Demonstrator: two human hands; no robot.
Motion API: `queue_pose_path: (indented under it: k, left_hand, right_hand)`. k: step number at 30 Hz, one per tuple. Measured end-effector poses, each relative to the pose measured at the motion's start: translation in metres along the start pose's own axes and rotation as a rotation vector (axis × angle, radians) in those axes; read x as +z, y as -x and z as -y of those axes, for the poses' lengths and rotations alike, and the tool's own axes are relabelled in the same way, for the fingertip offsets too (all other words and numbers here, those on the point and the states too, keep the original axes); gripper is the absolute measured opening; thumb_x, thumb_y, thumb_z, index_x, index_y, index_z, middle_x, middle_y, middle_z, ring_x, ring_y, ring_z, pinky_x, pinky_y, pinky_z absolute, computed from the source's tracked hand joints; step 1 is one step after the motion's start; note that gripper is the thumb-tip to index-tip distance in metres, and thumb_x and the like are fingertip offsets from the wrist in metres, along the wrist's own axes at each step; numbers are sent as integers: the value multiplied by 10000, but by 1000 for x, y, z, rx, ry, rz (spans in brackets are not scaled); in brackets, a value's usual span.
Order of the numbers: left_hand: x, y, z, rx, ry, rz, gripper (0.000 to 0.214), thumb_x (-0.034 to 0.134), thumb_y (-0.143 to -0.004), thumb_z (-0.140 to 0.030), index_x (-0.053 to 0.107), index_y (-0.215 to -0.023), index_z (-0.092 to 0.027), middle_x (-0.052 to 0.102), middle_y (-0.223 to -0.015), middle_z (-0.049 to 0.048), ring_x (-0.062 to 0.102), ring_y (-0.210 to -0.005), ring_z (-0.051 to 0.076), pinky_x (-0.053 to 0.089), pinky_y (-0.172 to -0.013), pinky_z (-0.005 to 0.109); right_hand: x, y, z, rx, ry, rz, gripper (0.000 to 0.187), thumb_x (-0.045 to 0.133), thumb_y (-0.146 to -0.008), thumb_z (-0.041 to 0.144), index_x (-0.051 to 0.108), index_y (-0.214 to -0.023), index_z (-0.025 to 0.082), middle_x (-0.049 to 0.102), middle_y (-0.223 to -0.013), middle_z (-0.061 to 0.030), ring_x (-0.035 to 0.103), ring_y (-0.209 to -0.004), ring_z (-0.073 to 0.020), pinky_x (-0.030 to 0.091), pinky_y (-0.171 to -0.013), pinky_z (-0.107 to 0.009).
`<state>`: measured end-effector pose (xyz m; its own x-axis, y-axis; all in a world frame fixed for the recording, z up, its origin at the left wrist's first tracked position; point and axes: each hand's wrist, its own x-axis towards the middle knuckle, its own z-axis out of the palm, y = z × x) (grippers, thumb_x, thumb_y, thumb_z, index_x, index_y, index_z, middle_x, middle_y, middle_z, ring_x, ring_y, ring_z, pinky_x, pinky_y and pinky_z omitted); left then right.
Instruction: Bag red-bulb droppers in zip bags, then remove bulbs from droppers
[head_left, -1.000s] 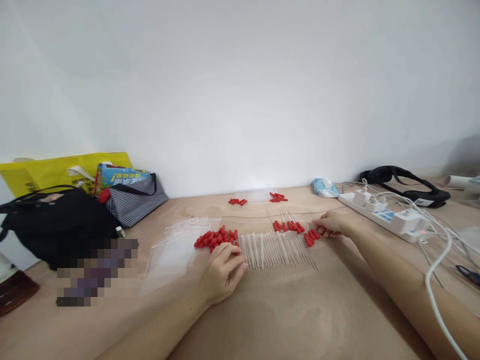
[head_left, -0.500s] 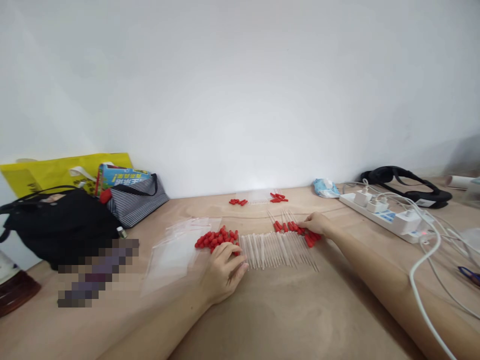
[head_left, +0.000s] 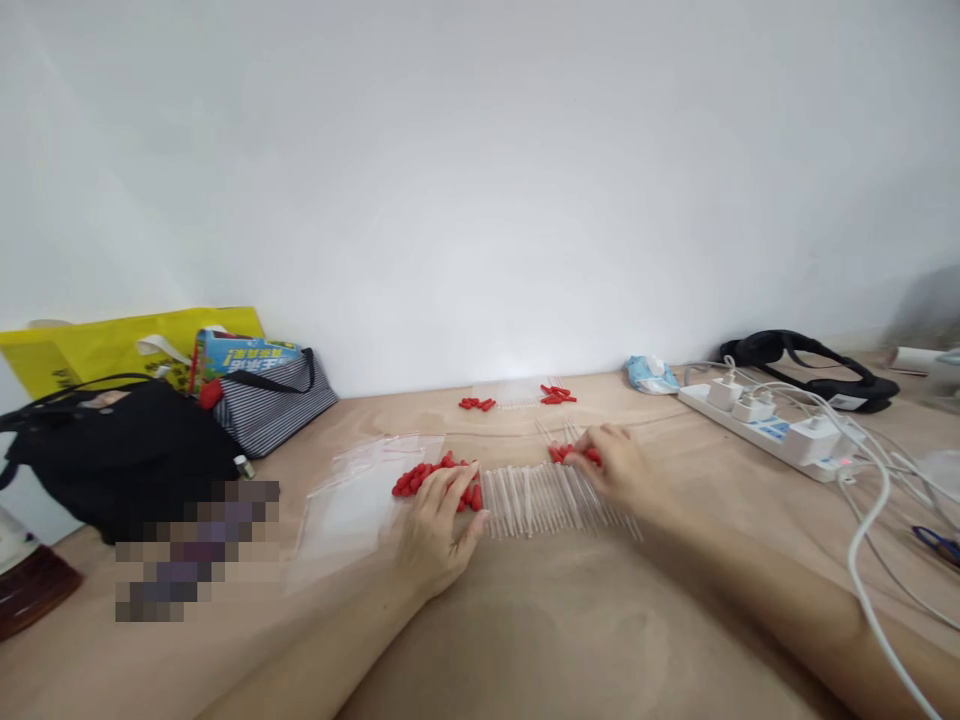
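A row of thin clear glass dropper tubes (head_left: 529,500) lies side by side on the table. My left hand (head_left: 439,530) rests at the row's left end, its thumb and fingers apart around a few red rubber bulbs (head_left: 475,497). Behind those fingers is a heap of red bulbs (head_left: 420,478). My right hand (head_left: 619,470), smeared by motion, reaches over the row's right end. Its fingertips are at several red-bulbed droppers (head_left: 559,453) whose tubes point away from me. Whether it grips one is hidden.
Clear zip bags (head_left: 352,510) lie left of the bulbs. Farther back are small bagged tubes (head_left: 517,393) and more red bulbs (head_left: 559,396). A power strip (head_left: 757,430) with white cables occupies the right, near a black headset (head_left: 817,375). Bags (head_left: 127,450) stand at left.
My right hand has moved left and nearer, from the far right bulbs to over the row's right end. My left hand has shifted slightly left, its thumb and index wider apart.
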<state>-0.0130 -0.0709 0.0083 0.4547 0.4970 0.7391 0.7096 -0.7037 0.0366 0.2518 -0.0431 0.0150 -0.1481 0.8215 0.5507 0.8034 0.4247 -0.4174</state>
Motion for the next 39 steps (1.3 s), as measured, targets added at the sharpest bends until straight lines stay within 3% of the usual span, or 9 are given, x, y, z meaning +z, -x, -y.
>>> queue_pose_path:
  k: [3, 7, 11, 15, 26, 32, 35, 39]
  left_hand:
    - [-1, -1, -1, 57, -5, -9, 444, 482, -813, -249, 369, -1233, -158, 495, -1133, 119, 432, -1069, 244, 372, -891, 415]
    - [-1, -2, -5, 225, 17, 17, 237, 481, -831, -245, 529, -1057, -193, 597, -953, 65, 501, -921, 211, 365, -834, 392]
    - [4, -1, -10, 318, 34, 26, 136, 449, -854, -203, 581, -884, -184, 611, -694, 7, 493, -647, 140, 353, -700, 333]
    - [4, 1, -12, 327, 0, 15, 220, 409, -869, -184, 563, -716, -151, 532, -545, -7, 414, -538, 117, 308, -593, 293]
    - [-4, 3, -16, 336, 38, 39, 206, 392, -868, -148, 546, -732, -164, 520, -535, -13, 417, -518, 111, 312, -556, 277]
    - [-14, 11, 6, 149, -22, -27, 201, 401, -864, -163, 548, -727, -169, 511, -569, -4, 448, -543, 116, 369, -550, 250]
    - [-11, 11, 7, 73, -26, 18, 202, 369, -875, -166, 568, -912, -158, 534, -688, 22, 514, -643, 127, 431, -597, 231]
    - [0, 1, -5, 31, -2, 64, 354, 301, -864, -95, 445, -1185, -130, 509, -836, 56, 538, -753, 125, 470, -697, 236]
  right_hand:
    - [16, 30, 24, -328, 124, -148, 130, 484, -817, 258, 589, -833, 182, 624, -751, -29, 499, -753, -172, 281, -748, -338]
    - [23, 48, 41, -515, 144, -236, 136, 487, -827, 222, 599, -901, 197, 607, -722, -6, 459, -677, -131, 254, -767, -340]
    - [22, 48, 47, -556, 71, -261, 123, 498, -819, 216, 612, -864, 204, 595, -699, 5, 449, -657, -116, 252, -764, -333]
    - [23, 51, 47, -562, 60, -264, 139, 479, -824, 207, 618, -831, 204, 576, -658, 7, 446, -657, -118, 246, -787, -347]
    - [17, 56, 45, -585, 64, -201, 175, 433, -807, 196, 602, -765, 213, 538, -618, 16, 444, -647, -123, 246, -830, -371]
    - [1, 55, 20, -388, 113, -289, 155, 460, -804, 193, 612, -776, 203, 591, -686, -8, 497, -685, -133, 264, -820, -351]
    - [-4, 48, 7, -185, 111, -348, 201, 427, -841, 257, 624, -850, 219, 626, -774, -25, 531, -732, -138, 261, -807, -338]
    - [-7, 36, -19, 148, 112, -315, 279, 376, -840, 332, 614, -951, 238, 640, -813, -27, 557, -753, -162, 289, -784, -344]
